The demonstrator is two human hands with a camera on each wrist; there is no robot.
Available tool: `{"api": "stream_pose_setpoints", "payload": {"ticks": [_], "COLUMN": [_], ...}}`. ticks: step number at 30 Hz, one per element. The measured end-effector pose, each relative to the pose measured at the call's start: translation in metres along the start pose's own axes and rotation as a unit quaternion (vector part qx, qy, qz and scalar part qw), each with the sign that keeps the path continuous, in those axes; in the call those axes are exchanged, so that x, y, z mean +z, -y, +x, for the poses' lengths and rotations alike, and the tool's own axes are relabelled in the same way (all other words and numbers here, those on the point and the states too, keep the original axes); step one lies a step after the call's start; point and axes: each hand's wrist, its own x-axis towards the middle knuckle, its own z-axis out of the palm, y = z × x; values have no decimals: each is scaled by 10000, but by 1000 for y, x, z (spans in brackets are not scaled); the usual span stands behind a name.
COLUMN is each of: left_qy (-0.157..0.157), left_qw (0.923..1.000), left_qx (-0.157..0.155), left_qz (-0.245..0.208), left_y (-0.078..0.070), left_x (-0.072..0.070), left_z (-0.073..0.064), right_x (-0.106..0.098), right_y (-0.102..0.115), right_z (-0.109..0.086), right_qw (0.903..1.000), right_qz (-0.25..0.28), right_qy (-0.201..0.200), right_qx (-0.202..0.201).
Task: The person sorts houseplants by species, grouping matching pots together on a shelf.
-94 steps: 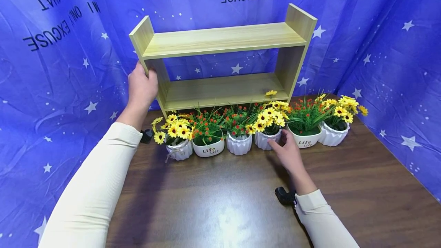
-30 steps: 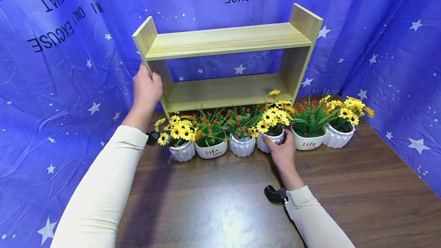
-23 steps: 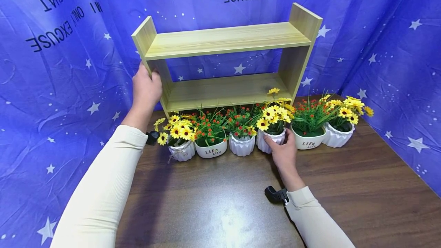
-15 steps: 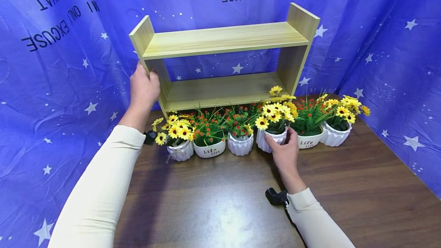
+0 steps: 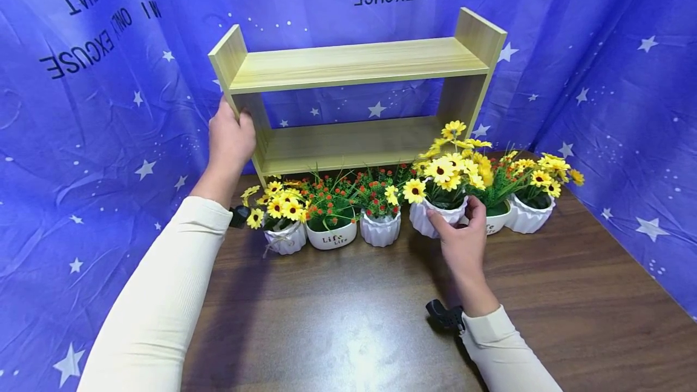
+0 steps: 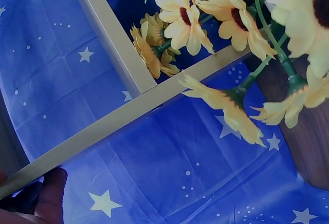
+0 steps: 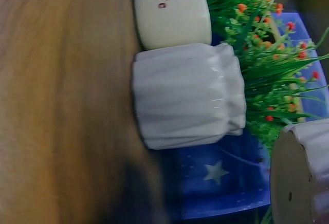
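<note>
My left hand (image 5: 232, 138) grips the left side panel of a two-tier wooden shelf (image 5: 359, 68); in the left wrist view its fingers (image 6: 51, 196) lie at the panel edge (image 6: 92, 131). With fingers and thumb, my right hand (image 5: 463, 238) holds a white fluted flowerpot (image 5: 430, 218) of yellow daisies (image 5: 443, 168). The pot is off the table, its underside (image 7: 288, 183) showing in the right wrist view. Behind it, a white "Life" pot (image 5: 498, 222) with red flowers is partly hidden.
On the brown table (image 5: 327, 307), more potted flowers line the shelf's foot: a daisy pot (image 5: 285, 238), a "Life" pot (image 5: 331, 236) and a fluted red-flower pot (image 5: 381, 231). Another daisy pot (image 5: 529, 215) stands far right. A blue starry curtain (image 5: 98, 156) surrounds the table.
My right hand has taken hold of the daisy pot, lifted it from the row and moved it slightly right, in front of the "Life" pot. My left hand keeps its grip on the shelf.
</note>
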Motion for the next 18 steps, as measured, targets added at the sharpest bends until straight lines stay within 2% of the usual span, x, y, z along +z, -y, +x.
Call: {"api": "stream_pose_setpoints", "payload": {"ticks": [9, 14, 18], "left_qy": [45, 130, 87], "left_qw": [10000, 9998, 9999], "left_qx": [-14, -145, -100], "left_qz": [-50, -62, -40], "left_y": [1, 1, -1], "left_x": [0, -1, 0], "left_z": [-2, -3, -1], "right_x": [-4, -5, -7], "right_y": [36, 60, 85], "right_z": [8, 21, 36], "right_qw": [9970, 9902, 9824], "right_qz": [559, 1147, 1571], "right_qy": [-125, -225, -269], "right_qx": [-522, -768, -976]}}
